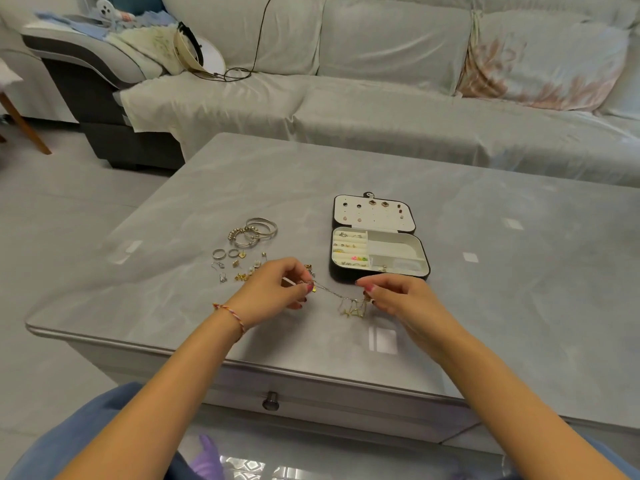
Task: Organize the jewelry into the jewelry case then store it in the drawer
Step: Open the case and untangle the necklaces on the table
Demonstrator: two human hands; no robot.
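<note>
Two hands held one fine gold chain (332,292) stretched between them just above the table (485,237), near its front edge. The left hand (277,289) pinched one end with curled fingertips; the right hand (391,292) pinched the other end, where a small cluster of gold pendants (353,308) hung down and touched the tabletop. A braided thread bracelet (230,315) circled the left wrist.

Just beyond the right hand lay the jewelry case (379,252), open flat — its lid panel studded with a few earrings, its left-hand slots holding rings and small coloured pieces, its larger right compartments mostly bare. Left of the case, past the left hand, loose jewelry sat on the table: several silver bangles (254,230) overlapping, two plain rings (225,253) nearer, and a scatter of small gold and silver earrings (235,270) partly hidden by the left hand.

Below the table's front edge a drawer knob (270,400) showed — the drawer closed. A grey covered sofa (381,98) stood behind the table.
</note>
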